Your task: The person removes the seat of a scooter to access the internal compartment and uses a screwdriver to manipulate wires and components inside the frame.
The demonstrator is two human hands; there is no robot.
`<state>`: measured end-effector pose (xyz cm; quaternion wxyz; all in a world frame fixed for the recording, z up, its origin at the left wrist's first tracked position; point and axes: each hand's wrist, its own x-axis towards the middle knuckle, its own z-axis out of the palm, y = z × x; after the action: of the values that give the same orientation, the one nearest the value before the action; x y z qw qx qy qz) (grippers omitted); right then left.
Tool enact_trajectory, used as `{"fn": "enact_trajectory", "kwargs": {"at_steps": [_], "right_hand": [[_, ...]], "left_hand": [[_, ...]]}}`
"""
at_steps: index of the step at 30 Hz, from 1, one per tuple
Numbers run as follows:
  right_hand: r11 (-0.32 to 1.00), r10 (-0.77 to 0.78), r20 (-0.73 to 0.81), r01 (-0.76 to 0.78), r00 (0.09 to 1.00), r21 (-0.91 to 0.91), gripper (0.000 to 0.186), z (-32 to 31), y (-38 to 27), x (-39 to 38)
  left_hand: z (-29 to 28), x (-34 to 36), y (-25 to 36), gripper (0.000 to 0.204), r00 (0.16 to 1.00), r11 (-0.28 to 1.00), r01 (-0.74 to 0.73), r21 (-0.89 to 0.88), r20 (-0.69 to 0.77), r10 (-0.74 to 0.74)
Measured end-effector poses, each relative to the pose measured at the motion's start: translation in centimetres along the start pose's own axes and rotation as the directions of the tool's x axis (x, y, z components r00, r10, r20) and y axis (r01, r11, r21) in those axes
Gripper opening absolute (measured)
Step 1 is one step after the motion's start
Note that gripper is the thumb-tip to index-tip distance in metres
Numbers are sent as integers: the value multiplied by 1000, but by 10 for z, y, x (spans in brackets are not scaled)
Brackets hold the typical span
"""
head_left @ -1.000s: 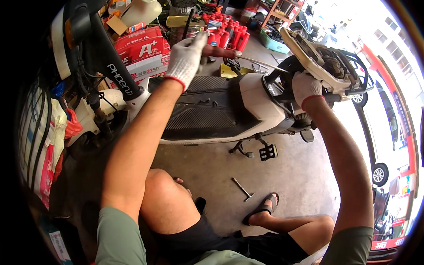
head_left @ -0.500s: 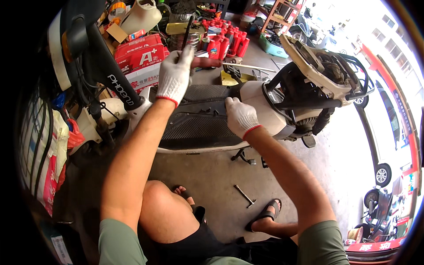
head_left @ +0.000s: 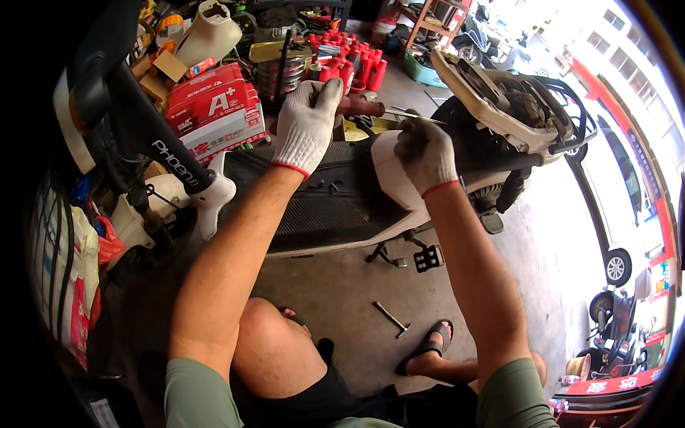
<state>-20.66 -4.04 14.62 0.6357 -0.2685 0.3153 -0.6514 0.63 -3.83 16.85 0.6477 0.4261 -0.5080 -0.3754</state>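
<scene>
A white scooter [head_left: 389, 178] with a black footboard [head_left: 321, 203] stands in front of me, its rear bodywork stripped. My left hand [head_left: 307, 125], in a white work glove, grips the dark red handle of a screwdriver [head_left: 360, 107] held level above the footboard. My right hand [head_left: 426, 153], also gloved, is closed around the screwdriver's thin metal shaft near its tip, just above the scooter's white side panel. I am squatting; my bare knee [head_left: 275, 342] and a sandalled foot [head_left: 428, 349] show below.
A metal tool [head_left: 392, 319] lies on the concrete floor near the scooter's stand [head_left: 389, 257]. Red boxes [head_left: 214, 107] and several red bottles [head_left: 353, 68] are stacked behind. A black fork [head_left: 153, 146] rises at left. Vehicles are parked at right.
My right hand left the scooter's rear, swept left across the body and closed on the screwdriver's shaft. My left hand stayed on the handle, shifting slightly right.
</scene>
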Motion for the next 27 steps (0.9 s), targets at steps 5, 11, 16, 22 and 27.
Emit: {"fn": "enact_trajectory", "kwargs": {"at_steps": [5, 11, 16, 22, 27], "right_hand": [[1000, -12, 28, 12, 1000, 9, 16, -13, -12, 14], [999, -39, -30, 38, 999, -39, 14, -4, -16, 23], [1000, -2, -27, 1, 1000, -31, 14, -1, -18, 36], [1000, 12, -60, -11, 998, 6, 14, -3, -13, 38], [1000, 10, -68, -9, 998, 21, 13, -3, -12, 36]], "left_hand": [[8, 3, -6, 34, 996, 993, -85, 82, 26, 83], [9, -2, 1, 34, 999, 998, -28, 48, 17, 27], [10, 1, 0, 35, 1000, 997, -25, 76, 4, 25], [11, 4, -5, 35, 996, 991, -85, 106, 5, 85], [12, 5, -7, 34, 994, 989, -110, 101, 6, 110]]}}
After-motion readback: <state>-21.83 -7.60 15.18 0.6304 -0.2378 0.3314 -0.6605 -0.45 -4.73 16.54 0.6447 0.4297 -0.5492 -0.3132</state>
